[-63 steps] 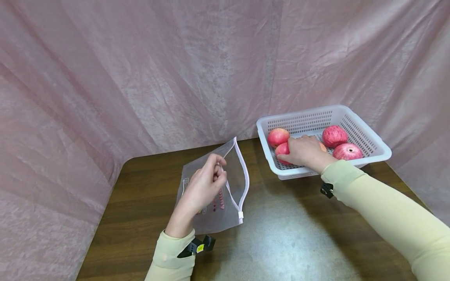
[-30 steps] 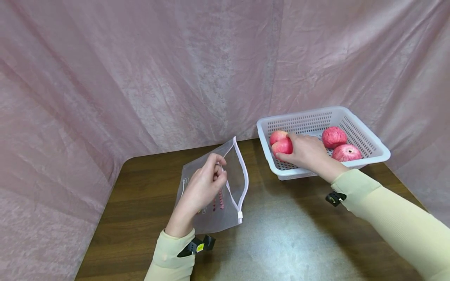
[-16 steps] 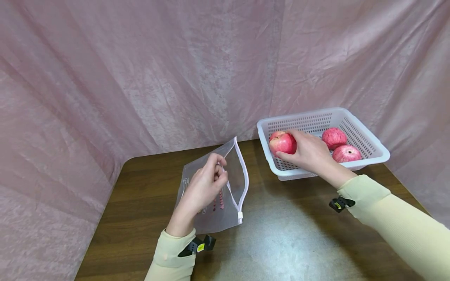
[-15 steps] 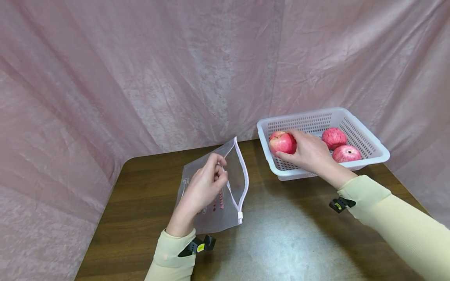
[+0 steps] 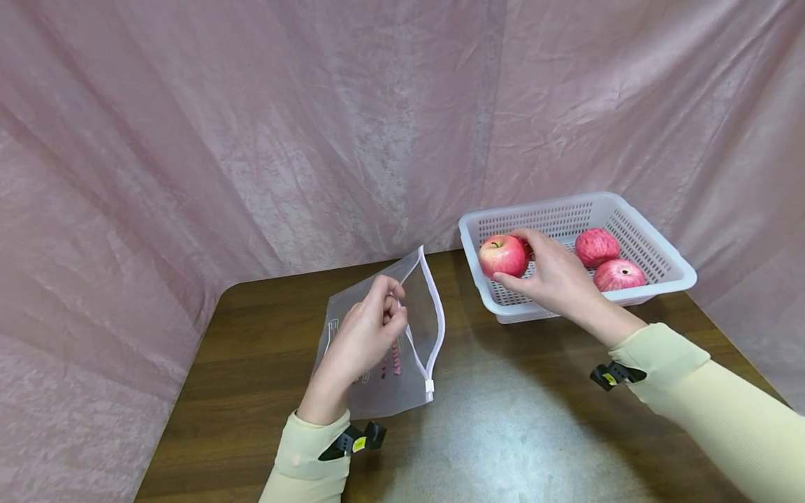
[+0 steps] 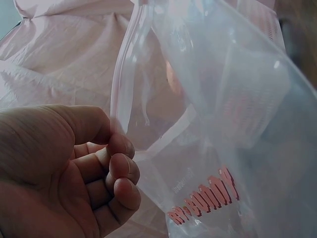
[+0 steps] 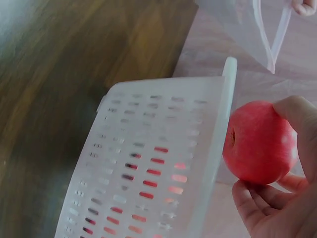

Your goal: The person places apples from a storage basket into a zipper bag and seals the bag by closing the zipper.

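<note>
Between thumb and fingers, my right hand (image 5: 562,283) holds a red apple (image 5: 504,256), stem up, over the left end of the white basket (image 5: 682,271). In the right wrist view this apple (image 7: 257,144) appears above the basket's rim. Two more apples lie at the basket's right, one striped (image 5: 597,247) and one showing its hollow end (image 5: 619,274). My left hand (image 5: 365,334) pinches one edge of the mouth of a clear slider zip bag (image 5: 390,402). The bag's mouth gapes toward the right. Red lettering shows on the bag (image 6: 213,148) in the left wrist view.
The brown wooden table (image 5: 264,349) bears the bag and basket. Pink cloth (image 5: 352,140) hangs behind and at both sides. The basket's slotted wall (image 7: 133,144) shows red fruit through its holes. A white slider (image 5: 430,385) sits at the bag's near corner.
My right hand has gripped an apple inside the basket and raised it, turning its stem upward. It now hides the apple behind it. The left hand and bag have stayed still.
</note>
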Demonstrator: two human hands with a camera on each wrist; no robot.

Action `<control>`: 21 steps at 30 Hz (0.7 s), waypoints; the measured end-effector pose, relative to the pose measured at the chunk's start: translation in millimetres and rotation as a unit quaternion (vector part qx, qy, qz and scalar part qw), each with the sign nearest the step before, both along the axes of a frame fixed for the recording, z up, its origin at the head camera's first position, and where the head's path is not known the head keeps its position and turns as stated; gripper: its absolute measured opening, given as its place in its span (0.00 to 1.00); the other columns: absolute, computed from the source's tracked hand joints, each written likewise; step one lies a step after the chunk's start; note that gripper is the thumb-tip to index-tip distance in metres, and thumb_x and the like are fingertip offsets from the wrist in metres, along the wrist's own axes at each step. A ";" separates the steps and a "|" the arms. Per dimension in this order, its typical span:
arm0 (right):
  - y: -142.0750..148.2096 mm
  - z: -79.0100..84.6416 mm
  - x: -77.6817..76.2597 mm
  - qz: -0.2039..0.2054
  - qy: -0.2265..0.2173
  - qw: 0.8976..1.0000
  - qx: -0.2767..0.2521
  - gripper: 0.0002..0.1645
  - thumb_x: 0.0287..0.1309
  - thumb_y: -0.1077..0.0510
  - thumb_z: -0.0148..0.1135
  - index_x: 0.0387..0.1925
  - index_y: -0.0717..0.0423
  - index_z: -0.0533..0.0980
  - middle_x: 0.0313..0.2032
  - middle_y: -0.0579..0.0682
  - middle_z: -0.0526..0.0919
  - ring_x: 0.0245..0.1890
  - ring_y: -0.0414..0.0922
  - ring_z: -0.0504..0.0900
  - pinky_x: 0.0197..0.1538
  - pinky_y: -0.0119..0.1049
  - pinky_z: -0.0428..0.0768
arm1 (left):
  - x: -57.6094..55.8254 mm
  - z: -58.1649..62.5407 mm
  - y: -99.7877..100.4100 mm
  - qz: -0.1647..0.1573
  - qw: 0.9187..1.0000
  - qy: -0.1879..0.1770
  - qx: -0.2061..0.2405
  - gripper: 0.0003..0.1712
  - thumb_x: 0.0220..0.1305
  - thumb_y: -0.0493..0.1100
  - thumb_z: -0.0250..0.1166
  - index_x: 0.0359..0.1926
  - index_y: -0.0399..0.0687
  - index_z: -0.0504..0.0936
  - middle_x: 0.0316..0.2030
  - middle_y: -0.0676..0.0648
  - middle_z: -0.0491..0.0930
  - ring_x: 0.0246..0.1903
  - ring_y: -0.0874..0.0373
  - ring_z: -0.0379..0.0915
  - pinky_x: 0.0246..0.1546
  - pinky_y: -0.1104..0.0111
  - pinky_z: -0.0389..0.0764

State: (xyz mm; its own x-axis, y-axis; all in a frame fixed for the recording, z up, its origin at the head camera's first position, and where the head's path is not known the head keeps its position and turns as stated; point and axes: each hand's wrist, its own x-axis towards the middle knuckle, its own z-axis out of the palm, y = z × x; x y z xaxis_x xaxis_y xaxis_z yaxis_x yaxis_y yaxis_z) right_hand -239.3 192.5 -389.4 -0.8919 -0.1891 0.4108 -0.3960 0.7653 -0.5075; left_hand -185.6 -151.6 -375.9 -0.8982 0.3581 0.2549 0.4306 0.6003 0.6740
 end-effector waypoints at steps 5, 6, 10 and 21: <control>-4.0 3.3 6.0 0.005 -0.016 0.999 -0.028 0.43 0.57 0.49 0.85 0.67 0.59 0.75 0.57 0.60 0.85 0.52 0.58 0.85 0.55 0.57 0.82 | 0.3 0.7 -0.1 0.002 1.000 -0.004 0.002 0.15 0.74 0.33 0.61 0.57 0.48 0.73 0.28 0.54 0.74 0.26 0.59 0.70 0.29 0.65 0.70; -5.3 4.1 7.7 0.004 -0.020 0.999 -0.032 0.43 0.57 0.48 0.85 0.68 0.59 0.75 0.57 0.60 0.85 0.52 0.58 0.85 0.54 0.57 0.82 | 0.1 0.2 -0.3 0.003 1.000 -0.005 0.002 0.15 0.74 0.33 0.61 0.57 0.48 0.73 0.28 0.54 0.74 0.26 0.59 0.70 0.29 0.65 0.70; -10.4 6.8 13.6 -0.004 -0.029 0.999 -0.044 0.43 0.57 0.45 0.85 0.68 0.56 0.76 0.58 0.57 0.86 0.55 0.57 0.87 0.55 0.58 0.81 | 0.0 -0.1 -0.6 0.003 1.000 -0.007 0.004 0.15 0.75 0.33 0.61 0.57 0.48 0.73 0.28 0.54 0.73 0.26 0.59 0.69 0.27 0.65 0.70; -27.4 10.4 21.9 0.063 -0.062 0.985 -0.150 0.46 0.57 0.58 0.86 0.70 0.64 0.70 0.64 0.59 0.81 0.60 0.57 0.85 0.66 0.55 0.80 | -0.8 -1.5 -0.9 0.004 1.000 -0.007 0.007 0.15 0.75 0.33 0.62 0.58 0.47 0.72 0.27 0.54 0.73 0.25 0.60 0.69 0.26 0.66 0.69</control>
